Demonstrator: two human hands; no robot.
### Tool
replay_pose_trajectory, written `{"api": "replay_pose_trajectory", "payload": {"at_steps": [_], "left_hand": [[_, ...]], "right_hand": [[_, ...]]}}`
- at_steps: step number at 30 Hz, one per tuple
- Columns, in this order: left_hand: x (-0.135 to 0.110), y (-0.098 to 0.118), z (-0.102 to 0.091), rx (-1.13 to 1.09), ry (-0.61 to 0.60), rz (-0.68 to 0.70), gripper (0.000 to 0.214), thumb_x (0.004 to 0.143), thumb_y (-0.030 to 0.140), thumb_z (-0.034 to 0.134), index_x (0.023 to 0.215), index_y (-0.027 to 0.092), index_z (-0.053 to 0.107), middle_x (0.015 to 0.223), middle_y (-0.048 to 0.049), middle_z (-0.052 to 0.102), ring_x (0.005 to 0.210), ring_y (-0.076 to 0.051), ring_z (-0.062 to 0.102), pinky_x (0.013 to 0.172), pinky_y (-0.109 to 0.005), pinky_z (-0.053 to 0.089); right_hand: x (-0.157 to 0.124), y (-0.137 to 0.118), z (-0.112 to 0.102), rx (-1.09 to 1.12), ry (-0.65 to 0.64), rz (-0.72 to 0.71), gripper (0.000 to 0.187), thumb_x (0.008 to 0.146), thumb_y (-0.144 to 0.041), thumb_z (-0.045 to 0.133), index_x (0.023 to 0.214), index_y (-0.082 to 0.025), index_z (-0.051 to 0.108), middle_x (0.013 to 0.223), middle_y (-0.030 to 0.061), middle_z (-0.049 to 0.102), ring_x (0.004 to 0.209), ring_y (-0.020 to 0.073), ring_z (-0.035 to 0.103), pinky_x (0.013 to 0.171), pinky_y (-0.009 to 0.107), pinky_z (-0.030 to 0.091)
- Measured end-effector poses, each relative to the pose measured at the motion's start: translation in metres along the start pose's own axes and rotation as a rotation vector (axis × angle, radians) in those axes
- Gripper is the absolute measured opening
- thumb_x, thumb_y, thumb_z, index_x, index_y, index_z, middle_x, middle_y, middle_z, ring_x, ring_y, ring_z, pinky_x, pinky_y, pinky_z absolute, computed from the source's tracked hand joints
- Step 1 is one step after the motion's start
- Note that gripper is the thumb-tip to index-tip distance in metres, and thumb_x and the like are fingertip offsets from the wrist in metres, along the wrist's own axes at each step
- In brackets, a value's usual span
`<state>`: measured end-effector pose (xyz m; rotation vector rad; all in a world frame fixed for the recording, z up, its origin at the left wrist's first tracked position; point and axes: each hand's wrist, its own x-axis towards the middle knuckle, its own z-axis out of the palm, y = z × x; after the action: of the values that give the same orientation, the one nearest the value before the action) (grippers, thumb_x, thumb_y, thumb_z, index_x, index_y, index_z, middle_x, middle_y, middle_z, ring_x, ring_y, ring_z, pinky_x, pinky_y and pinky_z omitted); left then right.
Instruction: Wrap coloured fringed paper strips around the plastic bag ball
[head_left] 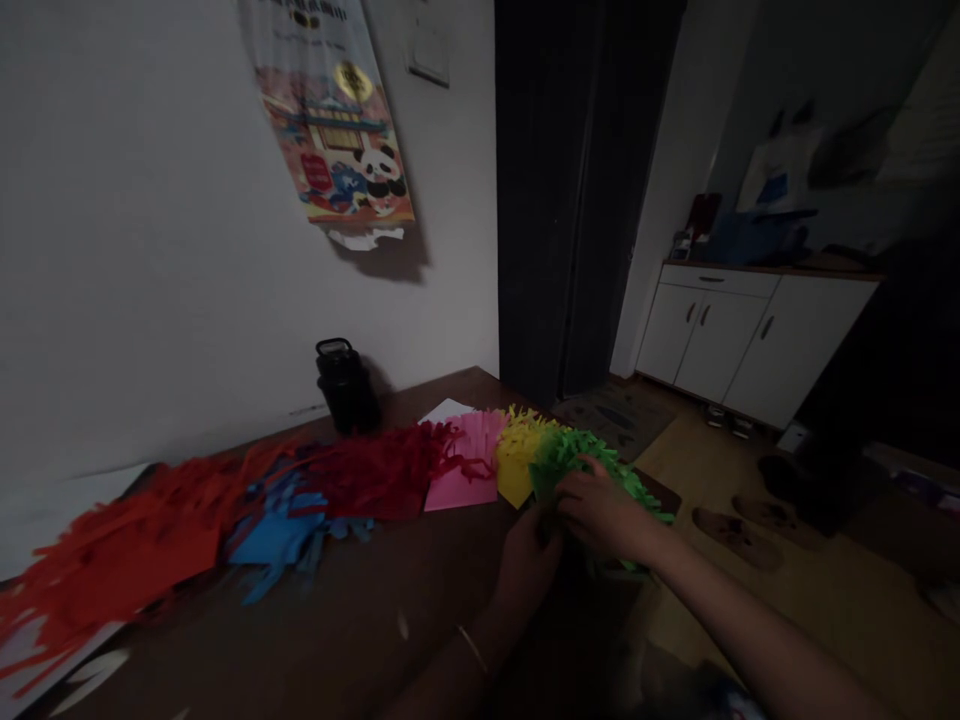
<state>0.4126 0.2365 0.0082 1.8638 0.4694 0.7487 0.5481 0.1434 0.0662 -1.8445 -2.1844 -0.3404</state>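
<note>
Fringed sheets of coloured paper lie in a row on the brown table (360, 620): red (112, 550), blue (281, 530), dark red (375, 470), pink (469, 465), yellow (517, 455) and green (577, 455) at the right end. My right hand (600, 505) rests on top of the green paper with its fingers curled over it. Just below and to the left, my left hand (529, 555) is closed at the near edge of the same green sheet. A thin bracelet sits on my left wrist.
A black jar (345, 385) stands at the wall behind the papers. A white sheet (446, 410) lies beside it. A panda poster (334, 120) hangs above. To the right are a dark doorway, a white cabinet (750, 335) and slippers (739, 530) on the floor.
</note>
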Motion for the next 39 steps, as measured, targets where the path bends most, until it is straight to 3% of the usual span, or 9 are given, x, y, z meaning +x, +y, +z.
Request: {"api": "replay_pose_trajectory", "payload": {"at_steps": [3,6,10,16,20,24,31,35,39], "left_hand": [[-0.001,0.002,0.0,-0.01,0.003,-0.001,0.031,0.075,0.016,0.055,0.104,0.017,0.066,0.104,-0.0067,0.072,0.097,-0.024,0.064,0.087,-0.034,0.047],[-0.002,0.005,-0.001,-0.028,0.01,0.002,0.024,0.079,0.02,0.053,0.1,0.018,0.064,0.099,-0.0051,0.072,0.094,-0.022,0.064,0.084,-0.031,0.048],[-0.002,0.002,0.0,-0.031,0.039,-0.019,0.027,0.082,0.02,0.048,0.107,0.018,0.058,0.101,-0.0066,0.069,0.095,-0.021,0.063,0.084,-0.032,0.047],[-0.002,-0.003,0.001,-0.018,0.055,-0.042,0.036,0.079,0.013,0.047,0.115,0.018,0.05,0.105,-0.0092,0.068,0.097,-0.022,0.064,0.086,-0.033,0.047],[-0.004,0.0,0.001,-0.017,0.056,-0.051,0.038,0.079,0.013,0.048,0.117,0.018,0.047,0.11,-0.0108,0.067,0.102,-0.023,0.063,0.088,-0.034,0.046],[-0.003,0.001,0.002,-0.025,0.052,-0.048,0.043,0.08,0.013,0.048,0.123,0.016,0.043,0.116,-0.013,0.066,0.105,-0.023,0.063,0.09,-0.034,0.047],[-0.005,0.002,0.004,-0.007,0.086,-0.062,0.059,0.081,0.012,0.048,0.137,0.015,0.03,0.125,-0.0152,0.063,0.111,-0.023,0.062,0.093,-0.033,0.046],[-0.007,0.005,0.002,0.039,0.137,-0.053,0.051,0.082,0.014,0.048,0.132,0.017,0.036,0.122,-0.0124,0.063,0.11,-0.022,0.061,0.092,-0.032,0.046],[-0.007,0.009,-0.002,0.117,0.213,-0.056,0.031,0.087,0.029,0.049,0.115,0.017,0.046,0.101,-0.0091,0.064,0.091,-0.023,0.063,0.078,-0.034,0.049]], "right_hand": [[0.002,0.0,0.002,0.042,0.013,0.029,0.01,0.082,-0.012,0.056,0.082,-0.02,0.061,0.094,0.0031,0.064,0.094,0.0193,0.057,0.107,0.05,0.02],[0.003,-0.001,0.001,0.081,0.022,0.073,0.008,0.083,-0.012,0.056,0.081,-0.02,0.059,0.089,0.0027,0.063,0.09,0.0185,0.057,0.093,0.041,0.033],[0.005,-0.003,-0.003,0.074,0.018,0.07,0.009,0.085,-0.013,0.054,0.08,-0.019,0.057,0.085,0.002,0.063,0.086,0.0173,0.057,0.084,0.035,0.035],[0.013,-0.008,-0.002,-0.001,0.036,0.064,0.007,0.086,-0.015,0.052,0.083,-0.018,0.058,0.085,0.0052,0.062,0.085,0.02,0.056,0.092,0.042,0.033],[0.015,-0.015,-0.004,-0.13,-0.028,-0.015,0.009,0.088,-0.017,0.051,0.093,-0.018,0.059,0.09,0.0073,0.063,0.089,0.0229,0.056,0.1,0.049,0.029],[0.015,-0.017,-0.005,-0.224,-0.084,-0.123,0.016,0.089,-0.016,0.054,0.104,-0.018,0.059,0.102,0.0081,0.062,0.097,0.0232,0.056,0.104,0.048,0.029],[0.035,-0.007,0.0,-0.27,-0.146,-0.173,0.014,0.09,-0.015,0.052,0.093,-0.014,0.066,0.102,0.008,0.066,0.103,0.0215,0.057,0.111,0.04,0.026],[0.046,-0.001,-0.008,-0.283,-0.173,-0.118,0.016,0.088,-0.012,0.051,0.093,-0.014,0.066,0.087,0.007,0.069,0.089,0.021,0.063,0.11,0.042,0.027],[0.052,0.0,-0.016,-0.291,-0.214,-0.057,0.016,0.088,-0.013,0.051,0.09,-0.013,0.067,0.078,0.0077,0.071,0.08,0.0216,0.066,0.107,0.042,0.03]]}}
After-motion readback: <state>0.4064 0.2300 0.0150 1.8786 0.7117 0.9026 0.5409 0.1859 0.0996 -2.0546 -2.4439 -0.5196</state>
